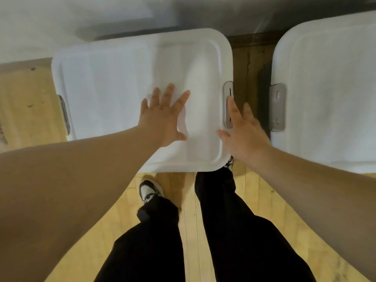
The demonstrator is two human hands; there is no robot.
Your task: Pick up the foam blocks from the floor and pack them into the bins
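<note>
Bin (114,88) under a white lid (193,64) stands at 12 o'clock from the person's feet, on a pale wooden plank floor (264,200). A second bin (329,78), also lidded, is at 2 o'clock, with a gap between them. A dark baseboard (250,38) runs behind that gap. The left hand (162,117) lies flat on the lid, fingers spread wide. The right hand (246,133) is at the lid's 3 o'clock edge, fingers straight, holding nothing, index tip over a grey latch (228,104). Black trousers (223,231) fill 6 o'clock.
</note>
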